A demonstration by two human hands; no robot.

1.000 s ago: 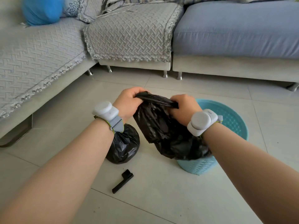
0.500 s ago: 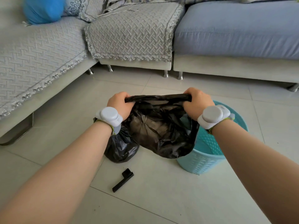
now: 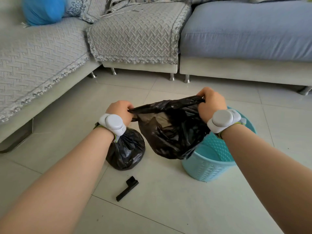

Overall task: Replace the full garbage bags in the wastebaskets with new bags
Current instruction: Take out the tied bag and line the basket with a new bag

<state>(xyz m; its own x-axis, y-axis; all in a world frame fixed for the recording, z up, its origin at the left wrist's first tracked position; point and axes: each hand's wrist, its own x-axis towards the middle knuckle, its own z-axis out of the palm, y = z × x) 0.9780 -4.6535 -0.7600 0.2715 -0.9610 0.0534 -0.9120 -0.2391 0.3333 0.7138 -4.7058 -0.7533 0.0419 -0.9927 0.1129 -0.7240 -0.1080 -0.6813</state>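
Above the tiled floor, the rim of a black bag is gripped by the left hand and right hand, with the wastebasket below the right.

The open bag at centre is black, see-through brown near its top; the tied bag at 7 o'clock is glossy black. The basket at 4 o'clock is turquoise with raised diamonds and triangles. At 12 o'clock the cover is grey basket-weave, the cushion at 2 slate blue, the pillow at 11 bright blue, the tiles cream.
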